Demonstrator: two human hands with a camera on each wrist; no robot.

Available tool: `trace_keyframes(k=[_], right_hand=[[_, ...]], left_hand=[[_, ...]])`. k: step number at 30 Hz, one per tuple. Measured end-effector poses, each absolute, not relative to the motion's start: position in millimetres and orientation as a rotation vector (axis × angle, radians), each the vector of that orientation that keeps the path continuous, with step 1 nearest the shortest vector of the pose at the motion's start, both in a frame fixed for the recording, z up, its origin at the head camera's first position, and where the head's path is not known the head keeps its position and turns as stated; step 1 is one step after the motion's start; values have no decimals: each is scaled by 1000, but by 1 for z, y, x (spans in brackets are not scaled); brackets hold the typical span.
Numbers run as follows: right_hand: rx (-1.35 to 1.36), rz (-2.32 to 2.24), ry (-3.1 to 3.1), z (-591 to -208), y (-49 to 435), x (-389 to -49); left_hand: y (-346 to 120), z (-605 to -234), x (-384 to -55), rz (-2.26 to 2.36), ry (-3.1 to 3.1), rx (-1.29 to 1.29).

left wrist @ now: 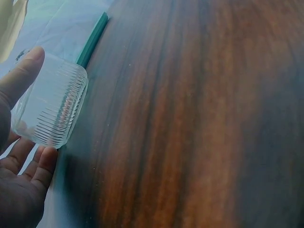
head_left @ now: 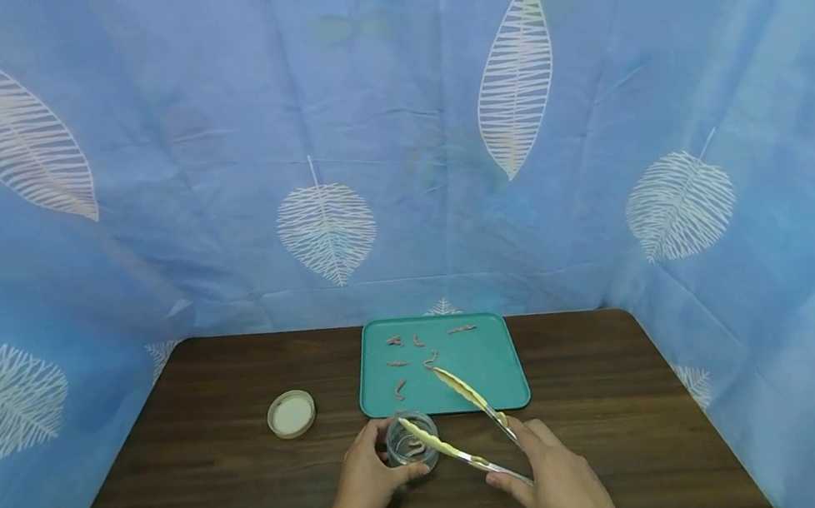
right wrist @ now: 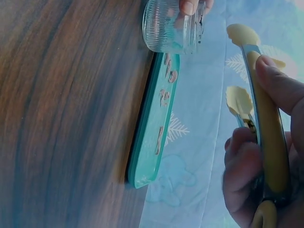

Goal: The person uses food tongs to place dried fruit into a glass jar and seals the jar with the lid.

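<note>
My left hand (head_left: 363, 478) grips a clear ribbed glass jar (left wrist: 64, 97) between thumb and fingers, its open mouth facing up. Some pinkish wormlike strips (head_left: 416, 447) lie inside. My right hand (head_left: 563, 475) holds metal tongs (right wrist: 270, 137) with yellow scalloped tips and yellow grips. The tong arms are spread apart: one tip is over the jar's mouth, the other over the teal tray (head_left: 485, 371), near a curled strip (head_left: 430, 359). I cannot tell whether that tip touches it. Several more wormlike strips (head_left: 400, 389) lie scattered on the tray.
A round lid (head_left: 291, 414) with a pale centre lies on the dark wooden table (head_left: 214, 477), left of the jar. The tray lies beyond the jar, towards the table's back edge. Blue cloth (head_left: 392, 121) with white leaf prints hangs behind and at both sides.
</note>
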State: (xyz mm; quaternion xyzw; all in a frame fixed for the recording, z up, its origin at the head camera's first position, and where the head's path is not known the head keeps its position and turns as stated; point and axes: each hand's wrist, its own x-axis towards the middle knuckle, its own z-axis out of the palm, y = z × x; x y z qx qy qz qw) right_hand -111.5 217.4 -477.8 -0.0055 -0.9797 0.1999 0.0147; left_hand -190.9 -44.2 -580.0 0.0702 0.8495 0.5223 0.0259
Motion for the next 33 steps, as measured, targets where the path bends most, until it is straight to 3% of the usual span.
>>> trace_keyframes(k=[19, 33], right_hand=[[-203, 870, -3032, -487, 229, -139], [-140, 972, -2980, -494, 224, -154]], left_hand=[[-43, -582, -188, 1619, 2640, 212], [-44, -580, -188, 1592, 2638, 212]])
